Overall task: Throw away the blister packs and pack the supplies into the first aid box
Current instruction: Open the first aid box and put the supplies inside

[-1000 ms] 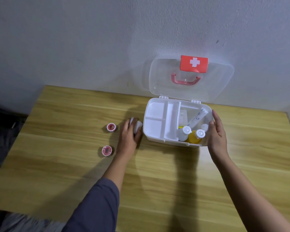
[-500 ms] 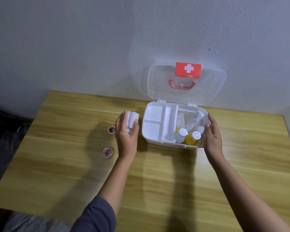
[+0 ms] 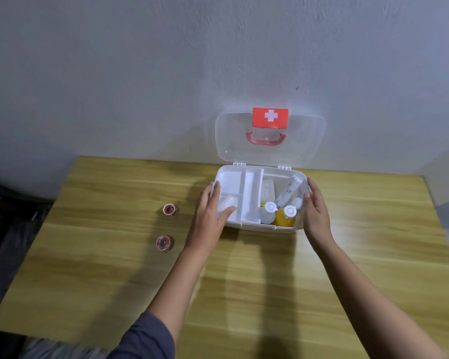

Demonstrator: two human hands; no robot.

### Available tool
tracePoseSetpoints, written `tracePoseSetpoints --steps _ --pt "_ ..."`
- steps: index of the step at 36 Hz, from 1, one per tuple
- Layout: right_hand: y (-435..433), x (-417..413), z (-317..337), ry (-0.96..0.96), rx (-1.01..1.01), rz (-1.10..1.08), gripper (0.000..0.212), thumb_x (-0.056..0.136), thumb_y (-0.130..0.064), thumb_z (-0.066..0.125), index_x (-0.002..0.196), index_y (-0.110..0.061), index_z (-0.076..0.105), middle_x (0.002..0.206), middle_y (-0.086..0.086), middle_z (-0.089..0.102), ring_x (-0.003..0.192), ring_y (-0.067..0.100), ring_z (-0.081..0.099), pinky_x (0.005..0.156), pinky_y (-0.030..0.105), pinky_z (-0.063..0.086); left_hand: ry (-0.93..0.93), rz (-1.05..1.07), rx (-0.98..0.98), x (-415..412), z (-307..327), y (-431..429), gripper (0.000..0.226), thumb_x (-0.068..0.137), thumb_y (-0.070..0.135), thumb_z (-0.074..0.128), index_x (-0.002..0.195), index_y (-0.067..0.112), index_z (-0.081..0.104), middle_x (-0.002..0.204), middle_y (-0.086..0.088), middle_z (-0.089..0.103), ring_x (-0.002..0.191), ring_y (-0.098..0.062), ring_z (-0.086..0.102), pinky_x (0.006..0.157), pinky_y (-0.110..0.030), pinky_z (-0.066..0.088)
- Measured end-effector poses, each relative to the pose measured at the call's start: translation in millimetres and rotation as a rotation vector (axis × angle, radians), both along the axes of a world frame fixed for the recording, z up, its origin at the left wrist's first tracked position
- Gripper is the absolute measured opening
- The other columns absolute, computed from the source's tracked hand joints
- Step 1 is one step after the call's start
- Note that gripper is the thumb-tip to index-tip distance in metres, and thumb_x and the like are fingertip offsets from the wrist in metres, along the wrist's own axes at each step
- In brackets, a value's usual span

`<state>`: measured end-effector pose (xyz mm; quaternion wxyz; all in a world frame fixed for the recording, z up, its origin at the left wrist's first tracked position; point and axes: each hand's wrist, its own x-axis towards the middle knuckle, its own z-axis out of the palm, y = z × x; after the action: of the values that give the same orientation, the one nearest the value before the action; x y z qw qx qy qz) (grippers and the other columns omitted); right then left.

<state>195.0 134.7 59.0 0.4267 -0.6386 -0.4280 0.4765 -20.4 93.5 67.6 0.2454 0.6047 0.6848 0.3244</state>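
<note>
Open first aid box at the far side of the wooden table

The first aid box (image 3: 261,224), white smooth plastic, lies long axis left-right, clear lid (image 3: 231,141) upright at the wall. The left hand (image 3: 209,213) holds a white soft roll (image 3: 227,203) over the front-left compartment; the right hand (image 3: 316,216) rests flat and open against the right wall.

Plain room, likely a home; we can't tell more. We note a bare textured grey wall (image 3: 140,73) at twelve o'clock, a wood-grain table (image 3: 347,268) pushed against it, dark clutter at nine o'clock.
</note>
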Motion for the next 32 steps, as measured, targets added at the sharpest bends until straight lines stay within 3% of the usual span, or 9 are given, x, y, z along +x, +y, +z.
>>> tracePoseSetpoints --steps 4,7,11,15,19,28,32 --pt "0 1 1 0.006 -0.007 0.010 0.042 0.100 -0.018 0.033 0.141 -0.023 0.034 0.147 0.003 0.041 0.134 0.019 0.039 0.115 0.044 0.030 0.033 0.019 0.029 -1 1 -1 0.051 0.094 0.015 0.051 0.140 0.004 0.034 0.146 -0.018 0.034 0.135 -0.027 0.035 0.104 -0.013 0.020" --pt "1 2 2 0.007 -0.010 0.017 0.041 0.100 -0.019 0.033 0.141 -0.023 0.034 0.148 0.002 0.040 0.135 0.018 0.038 0.115 0.044 0.029 0.035 0.053 0.060 0 2 0 0.045 0.094 0.007 0.048 0.137 0.000 0.038 0.144 -0.020 0.036 0.133 -0.030 0.038 0.099 -0.003 0.017" --pt "0 3 3 0.017 -0.012 0.027 0.042 0.100 -0.020 0.033 0.141 -0.024 0.034 0.148 0.000 0.040 0.135 0.017 0.038 0.115 0.043 0.029 0.013 0.039 0.097 12 8 9 0.044 0.095 0.008 0.046 0.138 0.003 0.037 0.146 -0.016 0.035 0.130 -0.020 0.038 0.091 0.010 0.011" --pt "1 5 2 0.020 -0.018 0.041 0.042 0.100 -0.020 0.033 0.142 -0.023 0.034 0.148 -0.003 0.040 0.136 0.015 0.037 0.115 0.042 0.029 0.011 -0.049 0.064 37 13 31 0.045 0.097 0.012 0.042 0.141 0.009 0.033 0.149 -0.011 0.032 0.137 -0.017 0.031 0.100 -0.006 0.015" --pt "2 7 1 0.027 -0.028 0.052 0.042 0.100 -0.023 0.035 0.141 -0.025 0.034 0.147 -0.003 0.041 0.135 0.016 0.038 0.115 0.044 0.030 0.002 -0.099 -0.014 61 8 50 0.044 0.099 0.013 0.034 0.143 0.010 0.029 0.153 -0.006 0.024 0.141 -0.017 0.022 0.103 -0.010 0.012" --pt "1 7 7 0.049 -0.045 0.062 0.041 0.100 -0.024 0.035 0.141 -0.023 0.034 0.147 -0.004 0.041 0.134 0.015 0.040 0.114 0.041 0.031 -0.036 -0.050 -0.022 64 -12 56 0.044 0.099 0.017 0.032 0.142 0.009 0.032 0.155 0.001 0.024 0.141 -0.011 0.021 0.108 -0.013 0.013" --pt "1 6 10 0.053 -0.044 0.066 0.041 0.100 -0.025 0.034 0.141 -0.023 0.034 0.147 -0.005 0.040 0.134 0.013 0.038 0.114 0.039 0.031 -0.065 -0.051 -0.013 65 -11 55 0.044 0.100 0.018 0.032 0.142 0.009 0.032 0.155 0.000 0.024 0.141 -0.010 0.021 0.105 -0.006 0.011"
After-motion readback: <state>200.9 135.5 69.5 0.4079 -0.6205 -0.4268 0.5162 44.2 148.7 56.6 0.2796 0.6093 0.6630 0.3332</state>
